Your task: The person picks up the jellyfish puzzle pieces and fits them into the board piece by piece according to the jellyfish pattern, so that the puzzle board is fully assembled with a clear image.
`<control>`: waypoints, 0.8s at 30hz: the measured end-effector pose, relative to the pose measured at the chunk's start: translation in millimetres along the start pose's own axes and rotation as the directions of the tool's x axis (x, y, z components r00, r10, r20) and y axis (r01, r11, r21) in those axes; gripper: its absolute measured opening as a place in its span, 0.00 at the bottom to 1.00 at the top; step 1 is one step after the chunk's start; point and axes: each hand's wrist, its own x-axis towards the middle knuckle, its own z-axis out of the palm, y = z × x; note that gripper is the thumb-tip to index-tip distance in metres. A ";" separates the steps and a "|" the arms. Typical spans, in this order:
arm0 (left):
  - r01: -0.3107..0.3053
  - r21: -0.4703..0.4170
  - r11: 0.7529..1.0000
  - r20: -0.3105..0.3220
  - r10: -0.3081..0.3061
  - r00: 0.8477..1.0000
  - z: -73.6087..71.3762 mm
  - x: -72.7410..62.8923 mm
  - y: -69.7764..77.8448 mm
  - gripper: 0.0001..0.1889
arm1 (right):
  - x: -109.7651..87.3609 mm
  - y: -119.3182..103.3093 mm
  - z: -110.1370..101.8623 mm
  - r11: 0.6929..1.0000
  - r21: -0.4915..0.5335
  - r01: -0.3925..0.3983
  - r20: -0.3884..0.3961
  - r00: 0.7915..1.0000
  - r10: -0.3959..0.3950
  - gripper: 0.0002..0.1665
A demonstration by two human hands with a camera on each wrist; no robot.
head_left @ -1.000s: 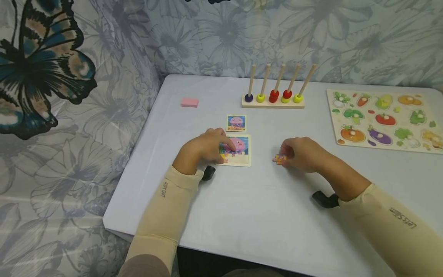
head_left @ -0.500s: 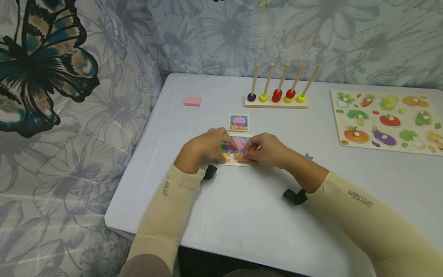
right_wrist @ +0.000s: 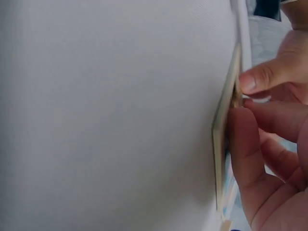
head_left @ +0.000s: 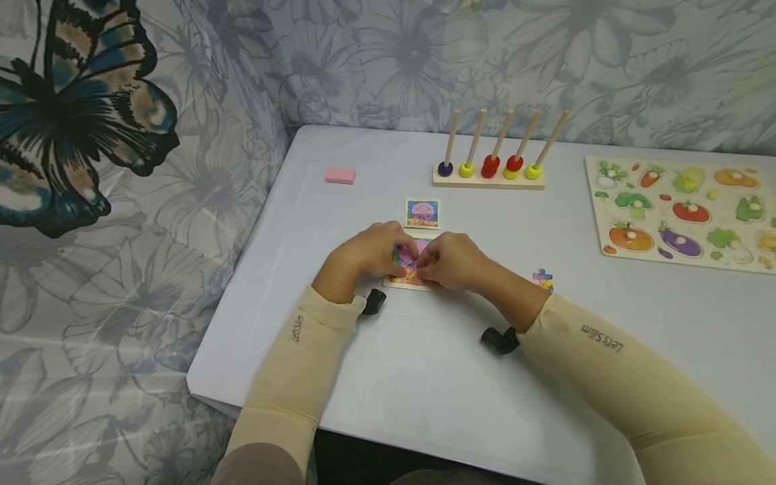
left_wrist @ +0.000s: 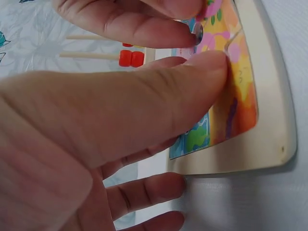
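A small wooden jigsaw board (head_left: 394, 284) lies on the table, partly covered by both hands. My left hand (head_left: 377, 246) rests over its left side, and in the left wrist view the thumb (left_wrist: 202, 72) presses on the colourful picture while the other fingers extend loosely. From the right, my right hand (head_left: 455, 261) pinches a jigsaw piece (head_left: 414, 271) between thumb and fingertips, low on the board and right by the left fingertips. In the right wrist view the right fingers (right_wrist: 244, 139) sit at the board's face. Another loose jigsaw piece (head_left: 543, 279) lies near the right forearm.
Just behind the board is a small jellyfish picture card (head_left: 422, 213). A pink block (head_left: 341, 176) lies back left. Farther back stands a peg stand (head_left: 488, 182) with coloured beads, and a vegetable puzzle board (head_left: 679, 249) lies at the right.
My right hand has carried the jigsaw piece leftward from the table onto the board, beside the left hand. The left hand stays on the board. The loose piece has come into view.
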 end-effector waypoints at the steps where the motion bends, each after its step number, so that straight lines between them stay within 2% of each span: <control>1: 0.000 0.002 1.000 -0.003 0.000 1.000 0.2 0.4 0.5 0.15 | -0.2 0.3 -0.8 1.000 -0.021 0.002 -0.012 1.000 -0.002 0.04; 5: 0.009 -0.002 1.000 -0.010 -0.009 1.000 0.5 0.7 1.7 0.15 | 0.9 2.0 -2.2 0.997 -0.074 -0.003 -0.040 0.999 0.000 0.04; 11: 0.030 -0.018 0.999 -0.020 -0.031 0.999 1.8 -0.4 2.4 0.15 | -0.1 2.0 -2.8 0.995 -0.103 0.007 -0.041 0.999 -0.011 0.06; 15: 0.047 -0.011 0.999 -0.017 -0.047 0.999 2.9 -0.1 3.6 0.14 | -6.3 10.6 -14.2 0.991 -0.128 0.028 -0.066 0.997 -0.036 0.05; 17: 0.051 -0.004 0.999 -0.005 -0.051 0.999 2.5 0.1 4.8 0.14 | -12.1 17.7 -24.7 0.991 -0.137 0.006 -0.080 0.997 -0.017 0.05; 22: 0.063 0.034 0.997 0.028 -0.064 0.998 0.3 -1.0 8.9 0.13 | -32.5 39.7 -54.9 0.982 -0.154 -0.106 -0.092 0.991 0.092 0.09; 24: 0.039 0.049 0.998 0.035 -0.040 0.999 -0.1 -1.3 10.4 0.14 | -41.7 51.5 -66.3 0.977 -0.168 -0.134 -0.091 0.989 0.120 0.10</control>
